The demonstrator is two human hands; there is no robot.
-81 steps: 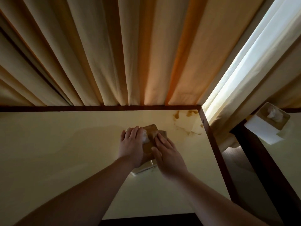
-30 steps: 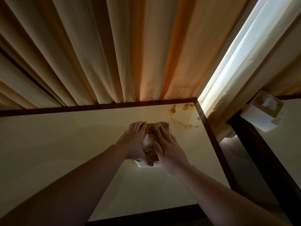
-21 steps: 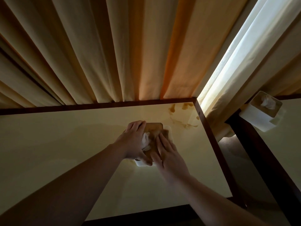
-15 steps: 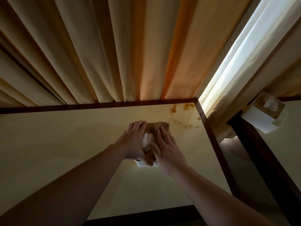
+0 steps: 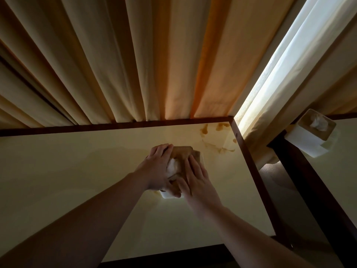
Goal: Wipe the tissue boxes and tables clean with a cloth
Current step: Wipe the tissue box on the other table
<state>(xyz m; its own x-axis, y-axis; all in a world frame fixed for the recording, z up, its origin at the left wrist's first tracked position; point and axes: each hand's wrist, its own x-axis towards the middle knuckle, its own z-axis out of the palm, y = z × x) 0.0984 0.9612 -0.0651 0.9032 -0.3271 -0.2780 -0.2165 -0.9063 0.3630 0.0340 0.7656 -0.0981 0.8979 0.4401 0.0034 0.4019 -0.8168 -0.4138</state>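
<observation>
Nearest to us, both bare forearms reached up the cream bench [image 5: 58, 180]. Our left hand [image 5: 156, 169] curled its grip round the tissue box [image 5: 170, 194] from the left side — thumb low, fingers over the top. Our right hand [image 5: 195, 178] lay with straight fingers pressing the brown cloth [image 5: 182, 153] onto the box's top, a tuft of white tissue [image 5: 172, 167] showing between the hands. Beyond the box, brown stains [image 5: 212, 140] marked the far right corner. Further right, a second tissue box [image 5: 313, 134] stood on the neighbouring bench [image 5: 338, 171] — well apart. Behind it all hung the pleated curtains [image 5: 135, 64].
</observation>
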